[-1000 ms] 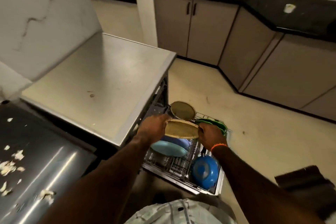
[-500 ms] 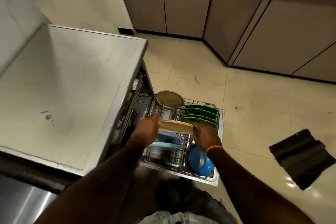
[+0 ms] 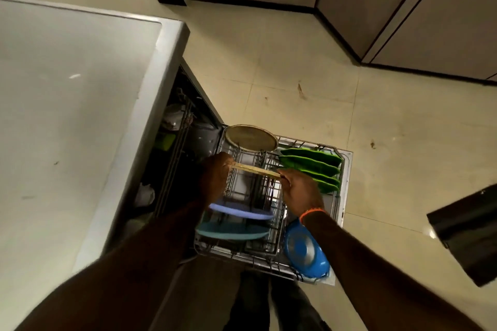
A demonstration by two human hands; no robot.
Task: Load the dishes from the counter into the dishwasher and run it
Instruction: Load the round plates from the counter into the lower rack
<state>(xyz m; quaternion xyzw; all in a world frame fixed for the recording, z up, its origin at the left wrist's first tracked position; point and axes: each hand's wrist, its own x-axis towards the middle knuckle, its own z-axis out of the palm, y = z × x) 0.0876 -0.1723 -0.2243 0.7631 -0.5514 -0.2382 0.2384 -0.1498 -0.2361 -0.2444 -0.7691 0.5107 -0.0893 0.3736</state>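
While the fingers of the left hand [image 3: 212, 179] and right hand [image 3: 302, 192] pinch opposite edges of a tan plate [image 3: 255, 169], it hangs edge-up over the dishwasher rack [image 3: 343, 188]; beyond stands a brown plate [image 3: 251, 137], green plates [image 3: 312, 166] beside the right fingers.

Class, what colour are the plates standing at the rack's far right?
Green plates, seen clearly in the head view.

Dim, yellowish indoor light; soft motion blur throughout; wide-angle bending at edges; faint glare on floor tiles [image 3: 430, 234] at right
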